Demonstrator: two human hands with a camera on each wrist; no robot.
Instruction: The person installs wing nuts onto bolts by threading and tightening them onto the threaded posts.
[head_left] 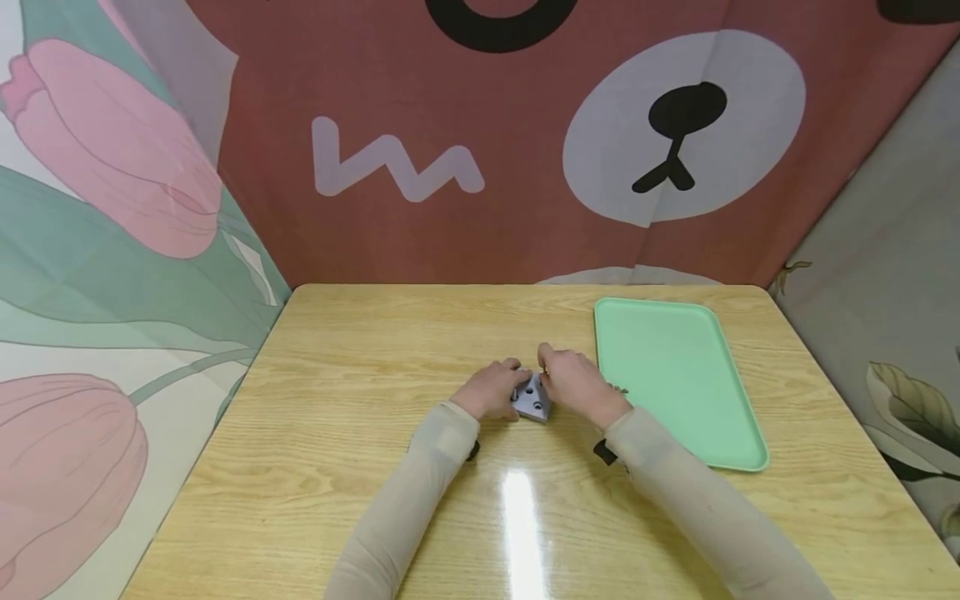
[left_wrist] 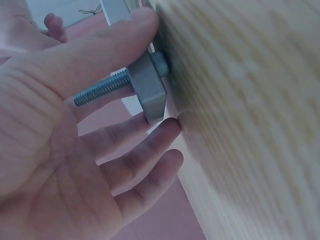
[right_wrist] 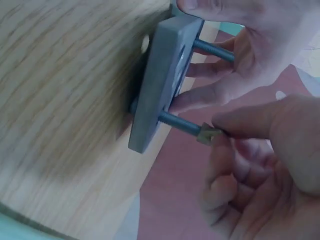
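A grey metal plate [head_left: 531,398] with holes lies between the two hands on the wooden table. Two threaded bolts pass through it; one bolt [left_wrist: 102,89] points toward the left palm, and another bolt [right_wrist: 180,123] carries a small brass-coloured nut [right_wrist: 207,134] at its end. The left hand [head_left: 491,390] grips the plate by its edge, thumb on one side and fingers on the other. Thumb and index finger of the right hand [right_wrist: 265,165] pinch the nut at the bolt's tip.
A green tray [head_left: 675,375] lies on the right part of the wooden table [head_left: 337,400]. Small brass-coloured pieces [head_left: 618,389] are beside the tray's left edge, close to the right wrist. Printed curtains stand behind and at both sides.
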